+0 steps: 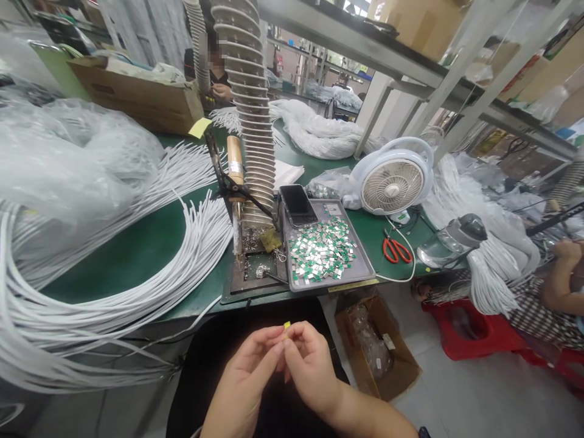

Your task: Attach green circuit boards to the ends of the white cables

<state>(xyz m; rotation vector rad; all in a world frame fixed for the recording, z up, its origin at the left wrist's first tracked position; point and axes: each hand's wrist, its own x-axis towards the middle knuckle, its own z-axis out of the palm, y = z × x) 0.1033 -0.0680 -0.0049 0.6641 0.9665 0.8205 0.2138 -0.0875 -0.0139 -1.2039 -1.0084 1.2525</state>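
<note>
Both of my hands are together low in the view, in front of the bench edge. My left hand (pixel 249 368) and my right hand (pixel 310 365) are closed in a pinch on a tiny yellow piece (pixel 286 325) that sticks up between the fingertips. Beyond them on the green table (pixel 150 243) a grey tray (pixel 365 264) holds several small green and silver chips (pixel 322 249). A soldering iron (pixel 235 182) with a wooden handle stands in its stand left of the tray.
Bundles of white cables (pixel 150 267) lie across the table's left. A phone (pixel 298 205), a small white fan (pixel 393 182) and red scissors (pixel 395 249) sit near the tray. A cardboard box (pixel 376 347) stands on the floor. Another person's arm (pixel 559 280) is at right.
</note>
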